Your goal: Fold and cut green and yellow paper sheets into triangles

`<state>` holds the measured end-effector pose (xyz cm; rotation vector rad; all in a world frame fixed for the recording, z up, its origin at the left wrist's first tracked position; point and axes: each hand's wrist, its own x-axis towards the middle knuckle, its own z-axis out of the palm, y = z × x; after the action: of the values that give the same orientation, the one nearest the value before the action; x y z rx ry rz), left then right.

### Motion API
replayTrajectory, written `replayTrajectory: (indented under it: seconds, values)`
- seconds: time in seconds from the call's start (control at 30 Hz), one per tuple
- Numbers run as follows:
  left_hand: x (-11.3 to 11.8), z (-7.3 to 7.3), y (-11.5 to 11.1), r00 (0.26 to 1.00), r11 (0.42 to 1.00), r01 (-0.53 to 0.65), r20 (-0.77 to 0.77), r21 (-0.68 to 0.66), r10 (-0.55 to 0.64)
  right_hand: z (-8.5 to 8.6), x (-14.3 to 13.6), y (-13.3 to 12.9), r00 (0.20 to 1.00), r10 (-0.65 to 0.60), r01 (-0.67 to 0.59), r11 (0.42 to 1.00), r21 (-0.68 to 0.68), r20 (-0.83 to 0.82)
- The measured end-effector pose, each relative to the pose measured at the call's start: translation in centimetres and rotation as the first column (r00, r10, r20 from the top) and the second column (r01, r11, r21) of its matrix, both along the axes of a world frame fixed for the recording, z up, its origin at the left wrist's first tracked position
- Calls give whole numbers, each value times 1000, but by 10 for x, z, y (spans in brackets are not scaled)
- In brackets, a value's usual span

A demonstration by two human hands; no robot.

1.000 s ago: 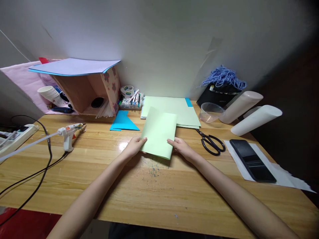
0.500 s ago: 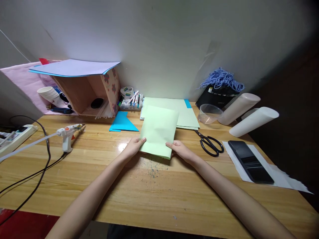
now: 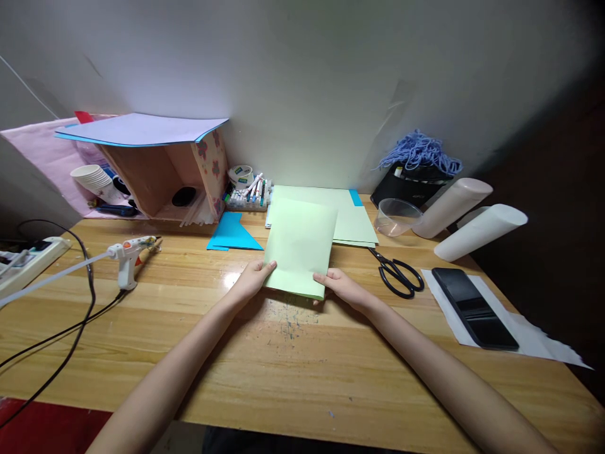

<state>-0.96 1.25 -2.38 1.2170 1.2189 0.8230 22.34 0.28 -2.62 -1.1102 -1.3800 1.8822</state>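
Observation:
A light green sheet of paper [image 3: 300, 246], its lower edge apparently folded, is held up above the middle of the wooden table. My left hand [image 3: 258, 277] grips its lower left edge, thumb on the front face. At the lower right edge, my right hand [image 3: 338, 285] pinches the sheet, with a fingertip showing beneath it. Most fingers of both hands are hidden behind the paper. Behind it lies a stack of green sheets [image 3: 354, 224] with a blue piece at its corner. Black-handled scissors [image 3: 401, 277] rest to the right of my right hand.
Blue paper [image 3: 231, 232], markers [image 3: 253, 192] and an open pink box [image 3: 155, 170] stand back left. A glue gun [image 3: 127, 258] with cables lies left. On the right are a clear bowl [image 3: 397, 217], white rolls [image 3: 479, 232], a phone [image 3: 472, 309] and blue yarn [image 3: 418, 151].
The green sheet has tilted slightly, and its lower edge sits a little higher. More of a right fingertip shows under it. Both hands keep their hold.

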Motion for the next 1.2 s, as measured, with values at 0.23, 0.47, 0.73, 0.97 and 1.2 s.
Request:
replayTrajectory:
  seconds: [0.23, 0.47, 0.73, 0.97, 1.2]
  values:
    - [-1, -4, 1, 1000, 1000, -10, -18, 17, 10, 5, 2, -1, 1000, 18, -19, 999, -37, -12]
    - [0, -3, 1, 999, 1000, -1, -38, 19, 2, 4, 2, 0, 999, 36, -36, 999, -12, -23]
    - [-3, -9, 4, 999, 1000, -14, -52, 13, 14, 0, 6, 3, 993, 110, -112, 993, 36, 46]
    - [-3, -5, 3, 999, 1000, -15, -50, 16, 16, -2, 8, 4, 988, 140, -144, 987, 68, 63]
    - [-2, -8, 3, 998, 999, 4, -61, 39, -2, 7, 9, 2, 973, 231, -231, 972, 36, 9]
